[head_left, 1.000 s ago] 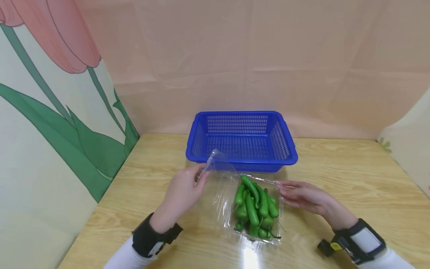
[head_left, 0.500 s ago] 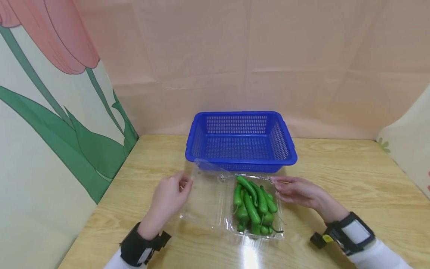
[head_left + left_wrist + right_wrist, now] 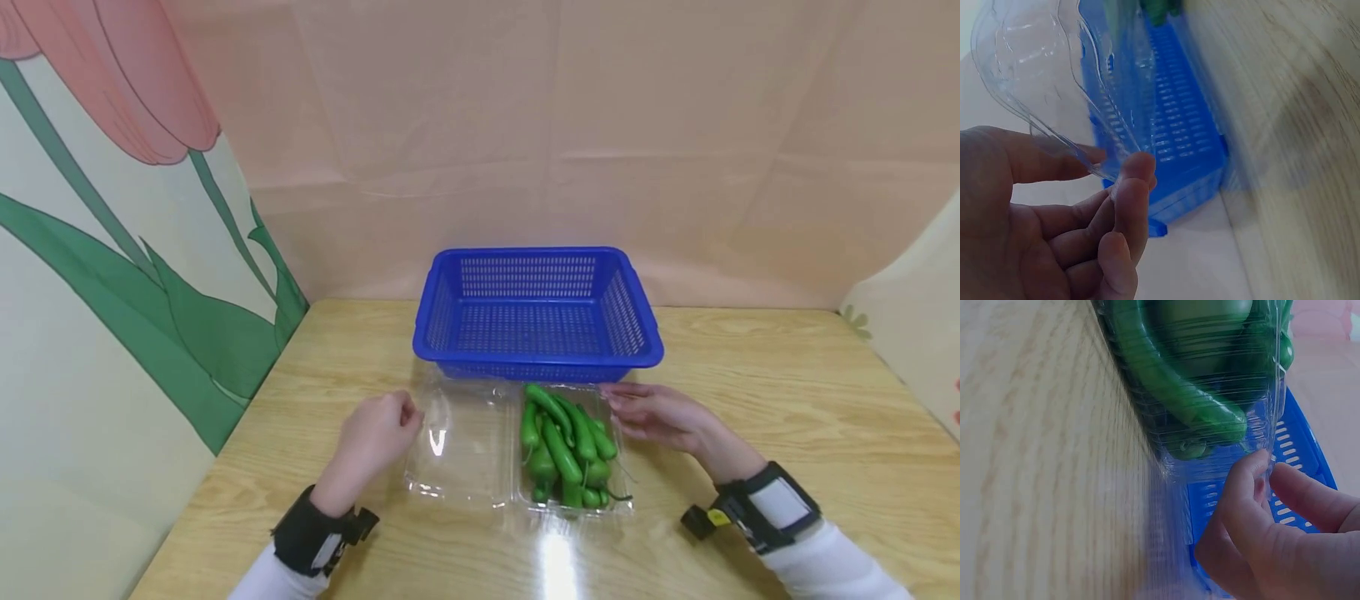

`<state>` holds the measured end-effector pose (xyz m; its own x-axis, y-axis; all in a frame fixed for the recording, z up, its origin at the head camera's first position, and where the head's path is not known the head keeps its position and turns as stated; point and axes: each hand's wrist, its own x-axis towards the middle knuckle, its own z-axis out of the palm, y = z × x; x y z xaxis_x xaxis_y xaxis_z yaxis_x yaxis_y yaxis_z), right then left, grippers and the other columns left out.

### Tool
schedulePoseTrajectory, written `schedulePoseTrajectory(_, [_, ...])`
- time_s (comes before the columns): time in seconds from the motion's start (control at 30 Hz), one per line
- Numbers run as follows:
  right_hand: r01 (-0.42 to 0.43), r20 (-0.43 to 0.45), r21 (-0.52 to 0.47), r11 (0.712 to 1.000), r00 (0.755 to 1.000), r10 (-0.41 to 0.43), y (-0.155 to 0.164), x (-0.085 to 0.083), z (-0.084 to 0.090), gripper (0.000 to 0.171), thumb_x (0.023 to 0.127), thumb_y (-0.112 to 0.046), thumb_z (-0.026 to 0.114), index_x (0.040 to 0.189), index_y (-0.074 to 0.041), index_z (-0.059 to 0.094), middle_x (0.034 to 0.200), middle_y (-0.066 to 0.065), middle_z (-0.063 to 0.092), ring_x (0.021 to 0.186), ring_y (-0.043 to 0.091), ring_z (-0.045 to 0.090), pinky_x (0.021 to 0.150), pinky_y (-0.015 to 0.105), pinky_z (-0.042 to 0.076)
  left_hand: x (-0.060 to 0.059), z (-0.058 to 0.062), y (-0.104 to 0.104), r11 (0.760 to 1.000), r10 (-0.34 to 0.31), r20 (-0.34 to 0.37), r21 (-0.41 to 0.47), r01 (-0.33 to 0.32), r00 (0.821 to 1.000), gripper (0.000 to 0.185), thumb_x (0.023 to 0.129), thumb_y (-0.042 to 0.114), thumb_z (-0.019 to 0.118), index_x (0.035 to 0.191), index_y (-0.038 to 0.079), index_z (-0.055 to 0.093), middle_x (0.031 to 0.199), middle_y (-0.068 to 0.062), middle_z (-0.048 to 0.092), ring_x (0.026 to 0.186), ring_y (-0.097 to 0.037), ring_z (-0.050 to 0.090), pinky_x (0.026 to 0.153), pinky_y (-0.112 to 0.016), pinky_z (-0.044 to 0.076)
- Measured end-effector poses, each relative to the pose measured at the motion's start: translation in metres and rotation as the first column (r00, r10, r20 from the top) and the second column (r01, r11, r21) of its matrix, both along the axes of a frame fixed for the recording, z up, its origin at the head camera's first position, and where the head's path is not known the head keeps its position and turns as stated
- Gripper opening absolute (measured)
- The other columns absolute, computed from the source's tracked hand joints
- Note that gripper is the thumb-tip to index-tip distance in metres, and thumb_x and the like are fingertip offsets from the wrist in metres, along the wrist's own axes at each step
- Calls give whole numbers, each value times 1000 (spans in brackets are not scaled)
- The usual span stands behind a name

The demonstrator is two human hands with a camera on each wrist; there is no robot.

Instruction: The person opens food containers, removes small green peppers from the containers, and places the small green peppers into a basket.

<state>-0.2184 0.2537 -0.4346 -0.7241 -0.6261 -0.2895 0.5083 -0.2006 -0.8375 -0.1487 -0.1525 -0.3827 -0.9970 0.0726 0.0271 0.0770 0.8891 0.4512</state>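
- Between the hands, the clear lid [image 3: 459, 446] now lies flat on the table [image 3: 750, 400]; earlier it stood raised.
- Left hand [image 3: 372, 439] pinches the thin, glossy lid edge.
- Right hand [image 3: 654, 414] pinches the tray [image 3: 621, 500] rim; curved green peppers [image 3: 566, 446] fill it.
- Just beyond the fingertips stands the perforated blue basket [image 3: 537, 312].

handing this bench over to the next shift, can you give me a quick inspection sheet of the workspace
surface: wooden table, glare patch at the near edge
job's things: clear clamshell box open flat, lid on the left, green peppers in the right half; blue basket behind it
clutter: nothing seen
grippers: left hand pinches the lid edge; right hand pinches the box rim
cables: nothing seen
surroundings: pink backdrop, tulip-print panel at left
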Motion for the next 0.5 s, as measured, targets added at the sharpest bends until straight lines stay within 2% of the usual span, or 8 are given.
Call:
schedulePoseTrajectory(0.17, [14, 23, -14, 1000, 1000, -14, 0, -2, -2, 28, 98, 3, 40, 113, -12, 58, 106, 0, 66, 98, 10, 64, 90, 23, 54, -7, -6, 1, 1000, 6, 41, -13, -5, 999, 18, 91, 23, 59, 85, 7, 64, 62, 0, 54, 50, -13, 49, 43, -22, 42])
schedulePoseTrajectory(0.5, [62, 47, 46, 997, 997, -64, 1, -6, -5, 20, 98, -2, 44, 113, -11, 53, 102, 0, 64, 94, 11, 63, 87, 22, 55, -18, -15, 4, 1000, 23, 137, -6, -22, 990, 20, 93, 23, 57, 79, 10, 61, 63, -1, 55, 52, -15, 51, 45, -23, 45])
